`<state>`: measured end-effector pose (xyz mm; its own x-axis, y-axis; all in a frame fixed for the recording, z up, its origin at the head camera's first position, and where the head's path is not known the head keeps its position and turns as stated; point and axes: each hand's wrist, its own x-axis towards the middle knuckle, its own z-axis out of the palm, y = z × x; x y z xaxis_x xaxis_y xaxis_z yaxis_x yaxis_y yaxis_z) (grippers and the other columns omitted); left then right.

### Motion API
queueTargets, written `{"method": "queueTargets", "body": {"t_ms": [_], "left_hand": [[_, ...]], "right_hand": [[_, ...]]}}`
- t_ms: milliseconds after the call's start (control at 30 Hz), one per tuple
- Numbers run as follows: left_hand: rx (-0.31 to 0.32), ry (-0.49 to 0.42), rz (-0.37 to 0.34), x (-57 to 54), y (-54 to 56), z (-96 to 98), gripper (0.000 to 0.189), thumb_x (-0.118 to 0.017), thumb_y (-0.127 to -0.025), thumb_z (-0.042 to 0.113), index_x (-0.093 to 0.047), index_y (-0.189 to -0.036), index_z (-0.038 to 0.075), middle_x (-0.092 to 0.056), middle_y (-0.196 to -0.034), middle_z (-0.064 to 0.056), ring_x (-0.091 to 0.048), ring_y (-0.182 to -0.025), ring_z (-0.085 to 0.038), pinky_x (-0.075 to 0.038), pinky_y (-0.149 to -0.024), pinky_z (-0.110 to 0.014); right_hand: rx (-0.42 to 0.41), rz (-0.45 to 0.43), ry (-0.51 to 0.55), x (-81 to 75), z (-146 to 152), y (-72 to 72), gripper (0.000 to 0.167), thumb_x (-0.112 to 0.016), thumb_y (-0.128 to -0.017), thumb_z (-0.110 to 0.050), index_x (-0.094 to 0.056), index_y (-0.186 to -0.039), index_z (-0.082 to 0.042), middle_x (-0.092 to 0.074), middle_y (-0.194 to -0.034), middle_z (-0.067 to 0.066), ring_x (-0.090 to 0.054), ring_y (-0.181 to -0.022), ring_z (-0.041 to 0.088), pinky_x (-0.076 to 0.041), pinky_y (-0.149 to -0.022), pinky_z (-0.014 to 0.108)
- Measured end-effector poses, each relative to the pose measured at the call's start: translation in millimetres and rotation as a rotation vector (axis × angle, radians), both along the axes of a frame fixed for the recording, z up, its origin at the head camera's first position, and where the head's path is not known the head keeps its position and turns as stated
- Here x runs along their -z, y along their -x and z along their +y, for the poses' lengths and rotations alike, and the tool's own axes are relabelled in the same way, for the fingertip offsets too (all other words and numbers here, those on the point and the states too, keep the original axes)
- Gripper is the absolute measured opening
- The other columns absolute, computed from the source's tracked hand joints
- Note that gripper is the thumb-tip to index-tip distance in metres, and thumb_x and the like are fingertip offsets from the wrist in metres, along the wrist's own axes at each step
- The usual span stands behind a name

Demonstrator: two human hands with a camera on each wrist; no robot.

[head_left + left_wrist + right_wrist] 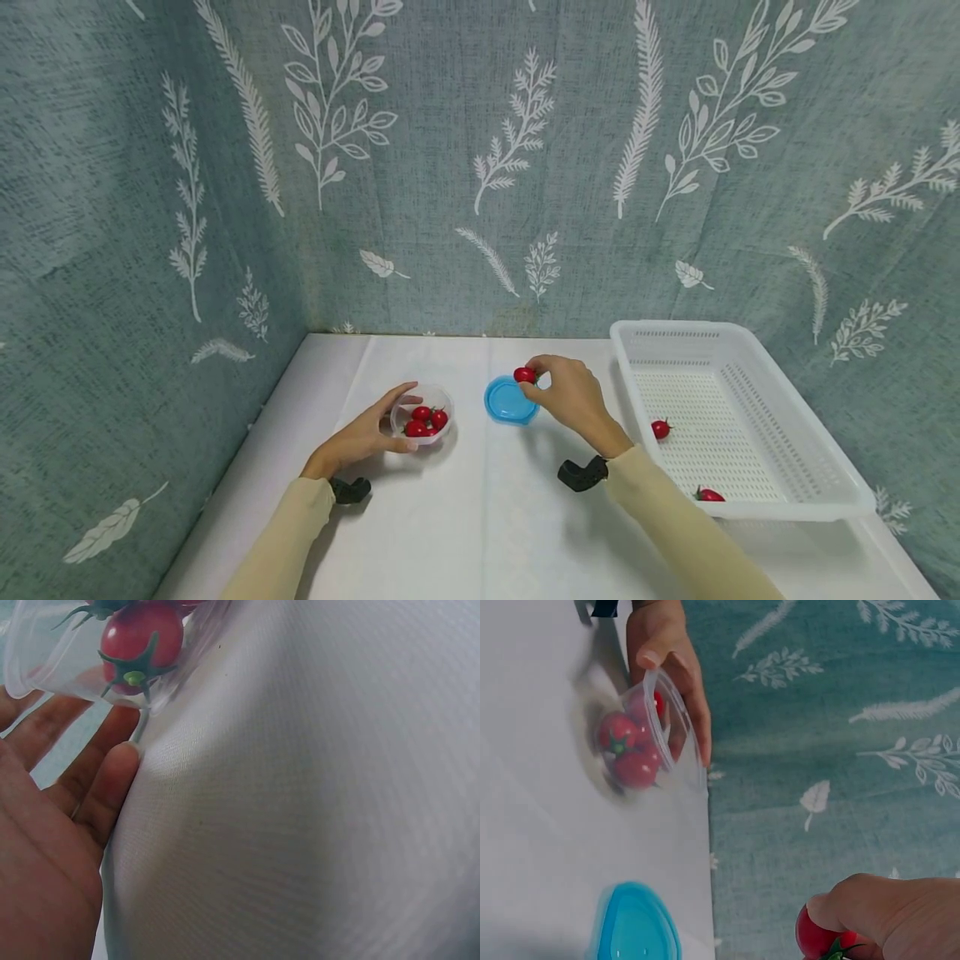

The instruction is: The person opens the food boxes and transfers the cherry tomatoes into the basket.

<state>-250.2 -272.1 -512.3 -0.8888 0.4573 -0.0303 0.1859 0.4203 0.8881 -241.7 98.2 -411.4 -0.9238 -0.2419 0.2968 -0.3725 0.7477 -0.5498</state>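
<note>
In the head view my left hand (363, 433) holds a small clear plastic tub (432, 394) on the white table, thumb on the near side and fingers on the far side. Several red cherry tomatoes (417, 428) with green stems lie inside it. My right hand (573, 396) pinches one cherry tomato (524, 375) between thumb and fingers, raised over the far right edge of a blue lid (510, 402). The right wrist view shows that tomato (814, 935) under the thumb. Through the tub's wall (56, 656), the left wrist view shows a tomato (142, 641).
A white perforated plastic basket (806, 417) stands on the right of the table (450, 533). Two cherry tomatoes lie in it, one near its left wall (661, 429) and one at the front (709, 496). A leaf-patterned green cloth (435, 167) hangs behind and at the left.
</note>
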Motion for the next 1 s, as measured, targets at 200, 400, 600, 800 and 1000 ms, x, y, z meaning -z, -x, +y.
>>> {"method": "queueTargets", "body": {"t_ms": [200, 400, 600, 800, 1000], "left_hand": [[-0.025, 0.018, -0.008, -1.0, -0.3, 0.0, 0.103, -0.087, -0.081, 0.039, -0.025, -0.163, 0.030, -0.044, -0.156, 0.001, -0.037, -0.139, -0.026, -0.035, -0.107, -0.050], [-0.014, 0.014, -0.004, -1.4, -0.7, 0.4, 0.101, -0.086, -0.083, 0.037, -0.025, -0.163, 0.030, -0.043, -0.157, -0.002, -0.037, -0.139, -0.028, -0.035, -0.107, -0.050], [-0.010, 0.000, -0.009, -0.1, 0.3, 1.6, 0.100, -0.086, -0.083, 0.036, -0.026, -0.163, 0.029, -0.043, -0.157, -0.003, -0.037, -0.140, -0.029, -0.034, -0.107, -0.052], [-0.012, -0.001, -0.008, 1.7, 1.8, 1.0, 0.101, -0.086, -0.083, 0.035, -0.026, -0.163, 0.028, -0.043, -0.157, -0.003, -0.036, -0.140, -0.029, -0.035, -0.107, -0.051], [-0.014, -0.001, -0.016, 2.4, 1.5, 0.5, 0.101, -0.086, -0.082, 0.036, -0.026, -0.163, 0.028, -0.043, -0.157, -0.003, -0.036, -0.140, -0.029, -0.034, -0.107, -0.052]], "right_hand": [[0.022, 0.036, -0.029, 1.1, 15, 0.3, 0.027, -0.079, -0.090, -0.027, -0.076, -0.111, -0.010, -0.074, -0.092, -0.001, -0.056, -0.066, 0.014, -0.043, -0.052, 0.031], [0.037, 0.061, -0.054, 1.7, 32, -2.9, 0.025, -0.080, -0.090, -0.025, -0.077, -0.109, -0.009, -0.074, -0.091, -0.001, -0.057, -0.066, 0.013, -0.043, -0.052, 0.030], [0.061, 0.064, -0.063, 1.2, 54, -9.0, 0.024, -0.079, -0.091, -0.026, -0.077, -0.109, -0.010, -0.075, -0.091, -0.002, -0.051, -0.060, 0.013, -0.037, -0.047, 0.030], [0.096, 0.042, -0.079, 2.4, 75, -14.9, 0.024, -0.078, -0.091, -0.025, -0.077, -0.110, -0.009, -0.075, -0.095, 0.001, -0.049, -0.062, 0.015, -0.035, -0.049, 0.031], [0.128, 0.011, -0.072, 4.3, 98, -22.0, 0.022, -0.076, -0.091, -0.025, -0.077, -0.108, -0.011, -0.075, -0.098, 0.002, -0.051, -0.067, 0.018, -0.037, -0.052, 0.033]]}}
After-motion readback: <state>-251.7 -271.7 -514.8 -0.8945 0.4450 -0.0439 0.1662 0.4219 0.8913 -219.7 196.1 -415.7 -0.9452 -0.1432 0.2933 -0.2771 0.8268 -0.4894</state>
